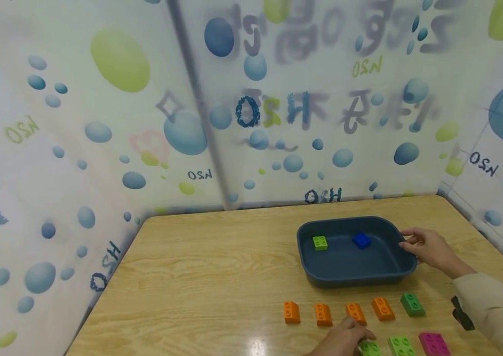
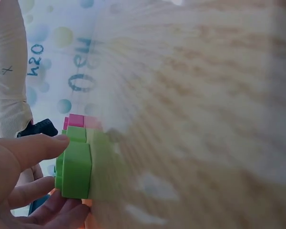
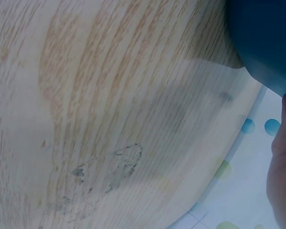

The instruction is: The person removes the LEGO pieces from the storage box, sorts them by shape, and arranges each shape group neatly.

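Note:
At the front edge of the head view, my left hand (image 1: 343, 338) has its thumb and fingers around a light green toy brick (image 1: 370, 349). In the left wrist view, that brick (image 2: 77, 171) sits on the tabletop between thumb and fingers. My right hand (image 1: 431, 249) grips the right rim of a dark blue plastic bin (image 1: 353, 283), thumb on top and some fingers hidden behind the wall. Inside the bin lie a light green brick (image 1: 320, 243) and a blue brick (image 1: 361, 241). The right wrist view catches only the bin's corner (image 3: 267, 43) and part of the hand.
Several orange bricks (image 1: 322, 315) and a dark green one (image 1: 412, 304) form a row before the bin. Nearer stand another light green brick (image 1: 401, 346) and a magenta one (image 1: 434, 344). A patterned wall (image 1: 278, 163) borders the wooden table (image 1: 206, 277).

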`<move>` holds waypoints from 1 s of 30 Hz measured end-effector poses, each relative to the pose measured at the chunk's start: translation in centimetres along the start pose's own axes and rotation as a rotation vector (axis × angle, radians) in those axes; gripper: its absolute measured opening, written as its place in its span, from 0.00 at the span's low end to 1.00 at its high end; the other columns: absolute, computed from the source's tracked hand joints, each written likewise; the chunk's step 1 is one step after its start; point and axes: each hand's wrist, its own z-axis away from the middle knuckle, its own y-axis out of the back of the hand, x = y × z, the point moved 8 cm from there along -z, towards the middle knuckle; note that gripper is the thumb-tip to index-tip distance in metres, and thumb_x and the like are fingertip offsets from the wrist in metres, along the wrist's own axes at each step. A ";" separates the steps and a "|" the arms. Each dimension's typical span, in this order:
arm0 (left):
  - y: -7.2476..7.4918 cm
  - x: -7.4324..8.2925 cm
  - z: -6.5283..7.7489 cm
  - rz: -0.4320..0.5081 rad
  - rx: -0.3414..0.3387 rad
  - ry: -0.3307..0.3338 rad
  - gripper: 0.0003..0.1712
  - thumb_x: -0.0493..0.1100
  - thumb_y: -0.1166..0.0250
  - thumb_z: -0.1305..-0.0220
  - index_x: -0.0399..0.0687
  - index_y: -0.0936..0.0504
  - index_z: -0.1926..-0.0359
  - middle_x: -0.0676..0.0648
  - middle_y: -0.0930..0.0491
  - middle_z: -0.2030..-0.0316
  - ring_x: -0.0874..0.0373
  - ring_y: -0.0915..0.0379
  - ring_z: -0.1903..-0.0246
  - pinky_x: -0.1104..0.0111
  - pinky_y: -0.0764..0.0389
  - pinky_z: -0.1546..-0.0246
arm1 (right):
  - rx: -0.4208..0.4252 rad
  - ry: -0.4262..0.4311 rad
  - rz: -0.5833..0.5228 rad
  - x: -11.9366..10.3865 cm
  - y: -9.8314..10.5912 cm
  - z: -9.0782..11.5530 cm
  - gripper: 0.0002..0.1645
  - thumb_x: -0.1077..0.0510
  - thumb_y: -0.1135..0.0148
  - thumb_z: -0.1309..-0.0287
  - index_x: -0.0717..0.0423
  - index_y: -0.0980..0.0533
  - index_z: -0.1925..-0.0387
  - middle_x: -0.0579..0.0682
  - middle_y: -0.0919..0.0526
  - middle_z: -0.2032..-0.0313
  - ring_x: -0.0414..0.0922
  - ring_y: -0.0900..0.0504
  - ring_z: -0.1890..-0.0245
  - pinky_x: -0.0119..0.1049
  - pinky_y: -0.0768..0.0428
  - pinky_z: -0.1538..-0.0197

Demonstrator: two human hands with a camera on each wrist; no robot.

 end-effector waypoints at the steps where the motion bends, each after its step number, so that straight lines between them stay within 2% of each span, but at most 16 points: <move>1: 0.4 0.4 0.3 -0.025 -0.002 0.000 0.20 0.45 0.36 0.46 0.55 0.25 0.49 0.62 0.33 0.65 0.75 0.41 0.70 0.82 0.34 0.71 | 0.000 0.000 -0.001 0.0 0.0 0.0 0.27 0.55 0.45 0.42 0.75 0.35 0.50 0.58 0.23 0.68 0.43 0.25 0.79 0.35 0.24 0.78; 14: 0.4 1.0 0.4 -0.105 0.020 -0.033 0.17 0.46 0.37 0.45 0.54 0.22 0.53 0.64 0.30 0.67 0.77 0.40 0.70 0.83 0.35 0.71 | 0.011 0.005 0.023 0.1 0.0 0.0 0.27 0.57 0.44 0.43 0.75 0.35 0.50 0.60 0.22 0.68 0.42 0.25 0.79 0.36 0.25 0.79; 21: 0.4 0.6 0.5 -0.020 0.002 0.001 0.18 0.47 0.37 0.46 0.55 0.22 0.52 0.64 0.30 0.66 0.76 0.40 0.69 0.82 0.34 0.70 | 0.014 0.022 0.032 -0.1 0.1 0.0 0.27 0.56 0.45 0.42 0.75 0.35 0.50 0.61 0.22 0.67 0.42 0.26 0.80 0.35 0.25 0.79; 25: 0.4 0.4 0.2 -0.025 0.004 -0.022 0.19 0.48 0.36 0.46 0.54 0.23 0.51 0.63 0.29 0.66 0.76 0.39 0.69 0.82 0.34 0.70 | 0.013 0.015 0.031 0.0 0.1 -0.1 0.27 0.56 0.45 0.42 0.75 0.35 0.50 0.61 0.22 0.67 0.42 0.25 0.79 0.35 0.25 0.79; 30: -0.8 -0.9 -0.9 -0.006 -0.001 -0.015 0.20 0.48 0.36 0.47 0.57 0.23 0.51 0.64 0.30 0.66 0.76 0.39 0.69 0.81 0.33 0.69 | 0.013 0.008 0.031 0.3 0.0 0.0 0.27 0.56 0.45 0.42 0.75 0.35 0.50 0.61 0.22 0.67 0.42 0.25 0.79 0.35 0.25 0.79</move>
